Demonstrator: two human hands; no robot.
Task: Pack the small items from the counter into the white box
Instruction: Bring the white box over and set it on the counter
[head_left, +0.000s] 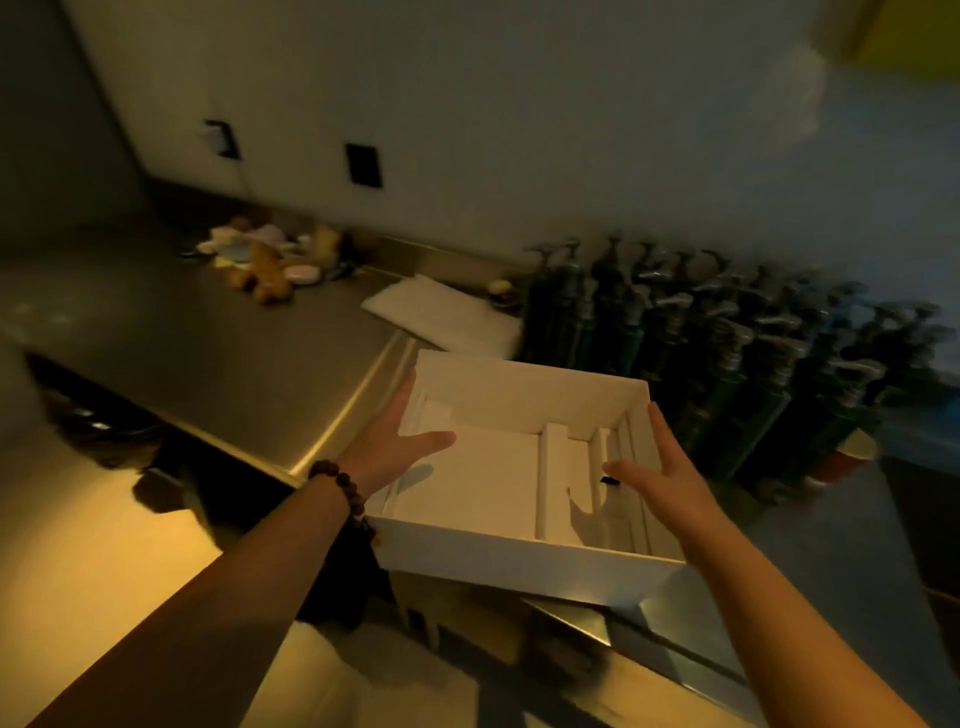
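The white box (524, 566) stands open in front of me, with white dividers inside, and its near side juts over the counter's edge. My left hand (395, 447) straddles the box's left wall, fingers outside and thumb inside. Over on the right wall, my right hand (660, 473) grips the same way. A pile of small items (265, 257), pale and brown, lies far back on the steel counter (208, 353) near the wall. One more small round item (500, 290) sits beside the bottles.
A flat white sheet or lid (441, 312) lies just behind the box. Several dark pump bottles (727, 364) stand packed together at the right. Dark outlets sit on the back wall (363, 165). A beaded bracelet (343, 486) circles my left wrist.
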